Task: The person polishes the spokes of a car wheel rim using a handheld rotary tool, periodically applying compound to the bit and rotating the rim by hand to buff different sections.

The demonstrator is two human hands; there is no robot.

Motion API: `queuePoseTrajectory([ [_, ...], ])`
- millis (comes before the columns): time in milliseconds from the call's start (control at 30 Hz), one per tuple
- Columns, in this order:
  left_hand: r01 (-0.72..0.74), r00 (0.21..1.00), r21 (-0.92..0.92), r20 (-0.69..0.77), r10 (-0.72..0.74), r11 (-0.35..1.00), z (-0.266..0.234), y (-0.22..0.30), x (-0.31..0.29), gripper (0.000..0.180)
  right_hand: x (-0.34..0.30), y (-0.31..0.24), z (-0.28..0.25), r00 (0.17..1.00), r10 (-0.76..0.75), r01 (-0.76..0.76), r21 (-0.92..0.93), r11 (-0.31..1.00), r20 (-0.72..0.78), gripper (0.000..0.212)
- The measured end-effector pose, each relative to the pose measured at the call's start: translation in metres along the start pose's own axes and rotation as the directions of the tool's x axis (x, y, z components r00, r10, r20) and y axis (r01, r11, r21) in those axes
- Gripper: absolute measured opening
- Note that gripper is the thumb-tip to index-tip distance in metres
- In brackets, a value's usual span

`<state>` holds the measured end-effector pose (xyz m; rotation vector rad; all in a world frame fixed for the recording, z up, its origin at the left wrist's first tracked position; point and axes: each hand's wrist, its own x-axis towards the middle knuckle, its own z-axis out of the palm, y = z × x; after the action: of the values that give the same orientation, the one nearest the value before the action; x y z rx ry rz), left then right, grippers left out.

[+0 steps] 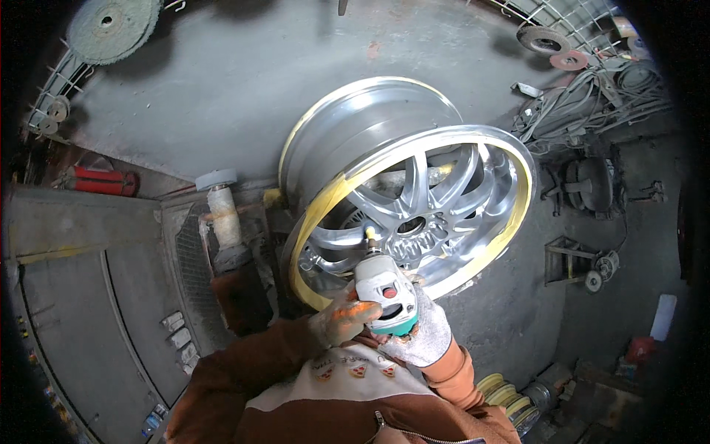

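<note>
In front of me a shiny metal car wheel rim (pixel 416 185) is tilted, its spoked face turned toward me and its edges lined with yellow tape (pixel 318 214). Both my gloved hands hold a white and green power grinder (pixel 384 285) with a red button. My left hand (pixel 342 318), its glove stained orange, is closed on the left of the body. Wrapped round the right and lower part is my right hand (pixel 427 333), in a grey glove. The grinder's small pale tip (pixel 370 232) is at a spoke left of the hub hole; contact cannot be made out.
Left of the rim stands a dusty upright cylinder (pixel 224 214), with a red cylinder (pixel 103 181) farther off. Abrasive wheels (pixel 103 33) hang at the upper left. Bundled cables (pixel 614 96) and a stool (pixel 588 181) are at right. Yellow-edged rims (pixel 503 392) lie lower right.
</note>
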<state>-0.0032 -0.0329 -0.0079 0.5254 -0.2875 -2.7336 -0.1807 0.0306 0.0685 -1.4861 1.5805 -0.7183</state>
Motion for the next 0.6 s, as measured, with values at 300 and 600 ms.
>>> queuePoseTrajectory([
  [300, 0.032, 0.999, -0.038, 0.044, -0.031, 0.999, -0.013, -0.013, 0.000, 0.072, -0.002, -0.007, -0.004, 0.993, -0.081, 0.098, -0.213, 0.972, 0.085, 0.071],
  [600, 0.015, 0.995, -0.095, -0.100, -0.025, 0.995, 0.000, 0.005, -0.031, 0.070, 0.012, -0.016, 0.018, 0.995, -0.054, 0.044, 0.114, 0.992, 0.086, 0.072],
])
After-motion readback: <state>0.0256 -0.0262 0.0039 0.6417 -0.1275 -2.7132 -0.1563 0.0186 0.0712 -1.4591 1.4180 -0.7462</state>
